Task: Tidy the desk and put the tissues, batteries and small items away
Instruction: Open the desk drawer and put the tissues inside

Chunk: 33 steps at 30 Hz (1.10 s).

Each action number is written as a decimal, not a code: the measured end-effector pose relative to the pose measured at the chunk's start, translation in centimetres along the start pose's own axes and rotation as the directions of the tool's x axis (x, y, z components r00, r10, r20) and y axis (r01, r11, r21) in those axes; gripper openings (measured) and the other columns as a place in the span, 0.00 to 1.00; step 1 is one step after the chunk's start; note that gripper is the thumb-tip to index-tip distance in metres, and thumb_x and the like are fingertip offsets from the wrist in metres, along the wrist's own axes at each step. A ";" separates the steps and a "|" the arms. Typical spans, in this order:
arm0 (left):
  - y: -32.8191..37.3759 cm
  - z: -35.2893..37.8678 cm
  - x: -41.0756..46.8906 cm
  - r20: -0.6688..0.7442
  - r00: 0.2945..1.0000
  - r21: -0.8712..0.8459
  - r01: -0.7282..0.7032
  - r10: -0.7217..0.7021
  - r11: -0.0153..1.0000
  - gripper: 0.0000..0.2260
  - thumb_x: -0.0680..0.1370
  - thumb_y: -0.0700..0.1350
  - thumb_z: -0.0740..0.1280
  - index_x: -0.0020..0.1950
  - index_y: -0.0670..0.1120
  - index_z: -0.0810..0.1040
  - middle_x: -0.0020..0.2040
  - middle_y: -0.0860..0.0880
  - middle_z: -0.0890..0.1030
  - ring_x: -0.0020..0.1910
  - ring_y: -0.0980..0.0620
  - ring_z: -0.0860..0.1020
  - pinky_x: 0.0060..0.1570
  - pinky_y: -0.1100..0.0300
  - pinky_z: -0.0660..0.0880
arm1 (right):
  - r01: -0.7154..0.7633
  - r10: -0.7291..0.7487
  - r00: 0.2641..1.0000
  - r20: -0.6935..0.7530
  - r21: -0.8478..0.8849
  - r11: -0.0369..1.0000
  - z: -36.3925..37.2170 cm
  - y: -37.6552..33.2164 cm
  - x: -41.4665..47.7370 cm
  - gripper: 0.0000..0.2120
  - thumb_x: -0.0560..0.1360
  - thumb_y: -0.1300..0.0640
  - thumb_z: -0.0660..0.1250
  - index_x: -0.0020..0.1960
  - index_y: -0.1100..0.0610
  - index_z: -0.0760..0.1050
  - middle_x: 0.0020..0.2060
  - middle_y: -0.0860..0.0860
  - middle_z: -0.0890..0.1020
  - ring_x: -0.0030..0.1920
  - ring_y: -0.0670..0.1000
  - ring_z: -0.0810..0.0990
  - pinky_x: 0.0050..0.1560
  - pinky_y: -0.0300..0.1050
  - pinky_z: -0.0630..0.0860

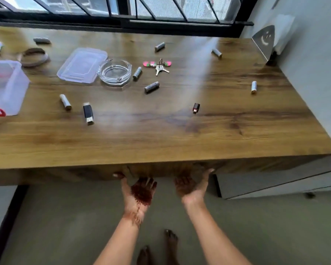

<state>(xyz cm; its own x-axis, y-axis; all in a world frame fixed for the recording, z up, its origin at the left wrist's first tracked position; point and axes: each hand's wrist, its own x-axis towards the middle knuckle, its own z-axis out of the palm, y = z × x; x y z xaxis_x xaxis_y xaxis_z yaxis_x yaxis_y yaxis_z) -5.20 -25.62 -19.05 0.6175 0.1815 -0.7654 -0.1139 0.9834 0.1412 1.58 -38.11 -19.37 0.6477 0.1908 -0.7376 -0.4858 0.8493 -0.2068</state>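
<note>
Both forearms (pixel 122 240) are bare. The left hand (pixel 139 194) carries a dense reddish-brown henna stain (pixel 141 193) across its palm, trailing in fine patterns onto the wrist. The right hand (pixel 191 188) shows a fainter, blurred one on its palm. The feet (pixel 171 243) are bare, their toes darkened.

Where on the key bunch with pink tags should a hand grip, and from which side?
Pinch the key bunch at its ring, coming from above. It lies flat on the desk, tags splayed left and right, keys fanned toward the person, so the ring where they meet likely lifts everything together.
</note>
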 end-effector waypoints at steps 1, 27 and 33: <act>-0.2 0.1 0.3 0.043 0.999 -0.026 -0.015 0.016 1.000 0.32 0.73 0.69 0.54 0.60 0.45 0.75 0.67 0.43 0.73 0.70 0.43 0.66 0.70 0.47 0.59 | 0.007 -0.008 1.000 0.019 0.026 1.000 -0.1 -0.1 0.2 0.44 0.57 0.30 0.69 0.65 0.56 0.71 0.61 0.57 0.77 0.59 0.57 0.77 0.65 0.52 0.70; 0.9 -2.7 -6.9 0.177 0.940 0.856 -0.293 0.291 0.425 0.12 0.78 0.52 0.62 0.50 0.44 0.77 0.58 0.35 0.79 0.47 0.45 0.80 0.49 0.53 0.74 | 0.487 -0.726 0.556 0.404 -0.867 -0.109 -3.0 -0.9 -8.6 0.09 0.75 0.59 0.64 0.53 0.63 0.74 0.45 0.53 0.77 0.50 0.56 0.77 0.46 0.32 0.66; 3.9 0.0 -9.9 0.919 0.248 0.393 -0.486 0.308 -0.781 0.13 0.75 0.46 0.60 0.52 0.40 0.79 0.49 0.44 0.80 0.53 0.48 0.76 0.57 0.58 0.71 | 0.443 -0.193 0.206 0.959 -0.267 -0.856 -1.3 -2.3 -9.0 0.17 0.74 0.53 0.63 0.59 0.60 0.72 0.57 0.54 0.75 0.63 0.54 0.71 0.69 0.48 0.62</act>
<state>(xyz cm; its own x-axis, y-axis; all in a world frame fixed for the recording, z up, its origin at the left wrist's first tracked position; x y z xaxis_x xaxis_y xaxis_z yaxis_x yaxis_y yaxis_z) -11.72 -23.54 -10.90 0.8330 0.3476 0.4304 0.0946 -0.8560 0.5083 -3.92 -42.40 -13.14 0.7901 0.3478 0.5048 0.5459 -0.7737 -0.3215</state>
